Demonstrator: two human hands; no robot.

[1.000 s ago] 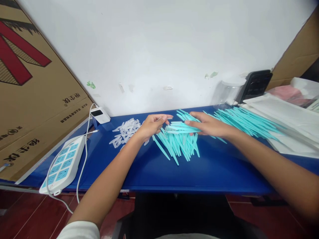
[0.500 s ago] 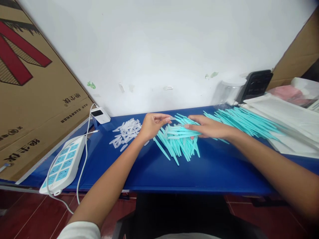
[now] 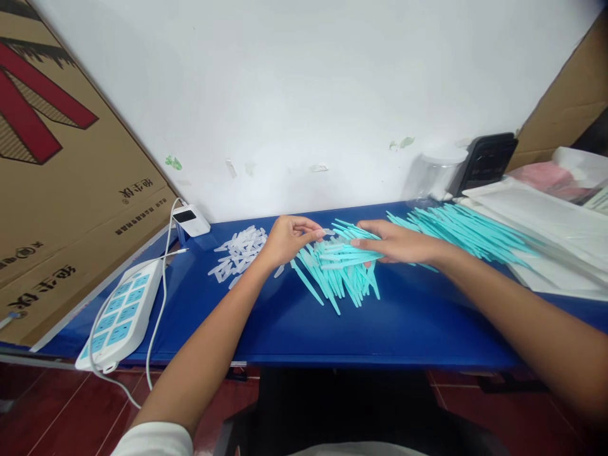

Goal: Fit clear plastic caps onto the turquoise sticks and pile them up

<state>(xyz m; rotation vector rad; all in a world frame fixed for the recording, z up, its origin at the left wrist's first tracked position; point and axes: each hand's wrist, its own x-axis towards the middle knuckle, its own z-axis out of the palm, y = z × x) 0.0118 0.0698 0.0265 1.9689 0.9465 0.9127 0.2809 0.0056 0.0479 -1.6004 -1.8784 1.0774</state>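
Note:
My left hand pinches a small translucent white cap between thumb and fingertips, close to the ends of the turquoise sticks. My right hand is closed around a bundle of slim turquoise sticks, whose ends point left; some of them seem to bear translucent caps. Beneath the bundle, a loose pile of turquoise sticks fans out on the blue tabletop. Left of my left hand lies a heap of translucent white caps, partly hidden by my wrist.
Another turquoise pile lies to the right, partly on white packaging. Behind it stand a clear jar and a black device. At left are a power strip, a cable, a white gadget and a cardboard box.
My left hand has shifted very slightly, and the cap in its fingers now sits a little lower. My right hand keeps its hold on the bundle in nearly the same place.

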